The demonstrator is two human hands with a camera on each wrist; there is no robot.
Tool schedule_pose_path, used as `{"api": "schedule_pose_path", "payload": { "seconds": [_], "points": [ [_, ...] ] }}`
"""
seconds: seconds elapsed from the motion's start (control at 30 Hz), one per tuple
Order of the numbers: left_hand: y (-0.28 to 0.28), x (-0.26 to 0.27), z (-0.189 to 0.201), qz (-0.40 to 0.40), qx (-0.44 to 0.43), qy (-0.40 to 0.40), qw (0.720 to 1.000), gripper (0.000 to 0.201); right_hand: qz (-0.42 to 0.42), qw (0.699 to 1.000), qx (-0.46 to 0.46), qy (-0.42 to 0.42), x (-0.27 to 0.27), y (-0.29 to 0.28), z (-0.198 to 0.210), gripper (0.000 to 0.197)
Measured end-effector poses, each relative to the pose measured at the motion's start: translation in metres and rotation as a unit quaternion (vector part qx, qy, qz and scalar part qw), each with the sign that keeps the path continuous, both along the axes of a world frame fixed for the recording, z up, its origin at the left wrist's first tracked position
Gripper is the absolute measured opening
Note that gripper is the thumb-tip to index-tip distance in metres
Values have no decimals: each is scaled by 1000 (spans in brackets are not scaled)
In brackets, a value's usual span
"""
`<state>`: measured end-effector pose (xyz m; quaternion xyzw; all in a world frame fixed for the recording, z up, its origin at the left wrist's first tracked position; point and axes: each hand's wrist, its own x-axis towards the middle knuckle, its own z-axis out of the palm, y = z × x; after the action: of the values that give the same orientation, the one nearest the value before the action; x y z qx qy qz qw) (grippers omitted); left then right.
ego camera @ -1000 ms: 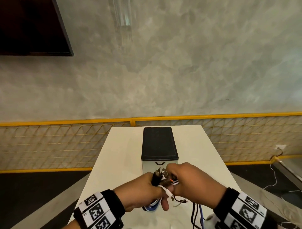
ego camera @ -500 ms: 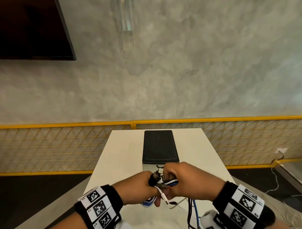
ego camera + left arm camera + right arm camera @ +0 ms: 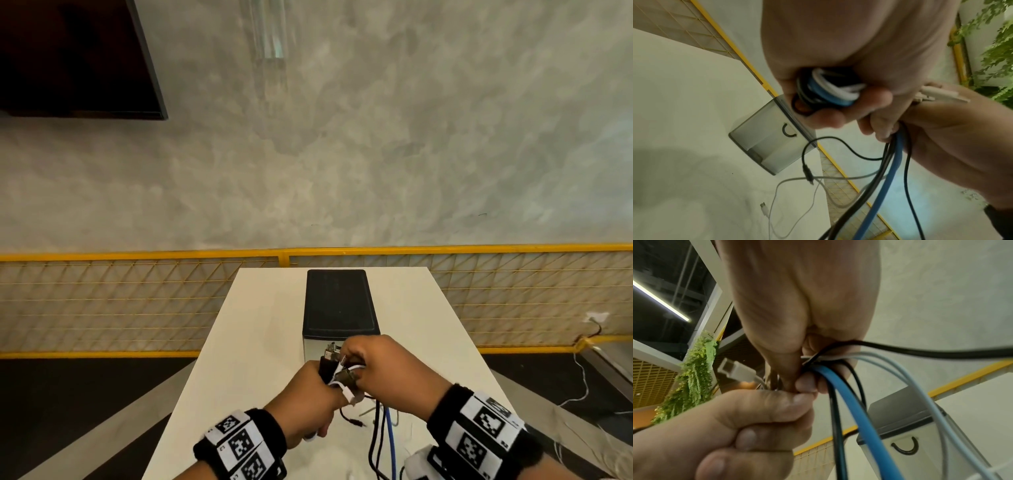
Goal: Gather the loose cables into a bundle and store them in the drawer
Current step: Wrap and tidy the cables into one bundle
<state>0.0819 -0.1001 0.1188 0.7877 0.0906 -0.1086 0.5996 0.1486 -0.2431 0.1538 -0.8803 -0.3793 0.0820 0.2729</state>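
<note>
My left hand [image 3: 308, 401] grips a coiled bundle of cables [image 3: 830, 89] in black, blue and white, with plugs [image 3: 330, 353] sticking up from the fist. My right hand [image 3: 383, 370] touches it on the right and pinches the loose strands [image 3: 830, 368]. A blue cable [image 3: 391, 442] and black cables [image 3: 375, 435] hang from the hands toward the table's near edge. A thin white cable [image 3: 777, 216] lies slack on the table. The small grey drawer box [image 3: 339, 301] with a black top stands just behind the hands; its front with a ring handle [image 3: 905, 447] is closed.
The white table [image 3: 260, 342] is narrow and runs away from me. A yellow mesh railing [image 3: 137, 294] stands behind it below a grey wall. Loose wires lie on the dark floor [image 3: 582, 387] at the right.
Both hands have risen slightly and moved toward the drawer box. The right hand has shifted along the strands; more cable now hangs below the hands.
</note>
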Motion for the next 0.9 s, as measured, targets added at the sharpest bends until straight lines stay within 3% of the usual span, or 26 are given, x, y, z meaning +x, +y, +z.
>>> {"api": "schedule_pose_path", "payload": {
  "seconds": [0.1,0.2,0.33,0.43,0.53,0.6,0.7,0.8,0.9],
  "points": [
    [0,3,-1,27,-17,-16,999,16,-10,999,31,31,2,0,2,14],
    [0,5,0,40,-50,-30,998,11,-21,990,78,116,2,-7,2,7],
    [-1,1,-1,59,-118,-24,991,6,-10,938,160,307,-3,-24,-2,12],
    [0,1,-4,76,-186,-5,980,16,0,915,219,339,-15,-30,-12,15],
    [-6,2,-2,111,-247,19,962,28,-54,877,308,366,-27,-27,-25,21],
    [-9,4,0,145,-292,28,945,29,-71,872,327,357,-29,-27,-30,26],
    [-9,10,3,182,-333,15,925,27,-63,911,282,294,-28,-30,-30,25],
    [-8,10,3,166,-319,-7,933,25,-81,937,252,228,-25,-30,-24,23],
    [-5,7,4,115,-257,-3,960,23,-120,947,260,148,-17,-33,-18,25]
  ]
}}
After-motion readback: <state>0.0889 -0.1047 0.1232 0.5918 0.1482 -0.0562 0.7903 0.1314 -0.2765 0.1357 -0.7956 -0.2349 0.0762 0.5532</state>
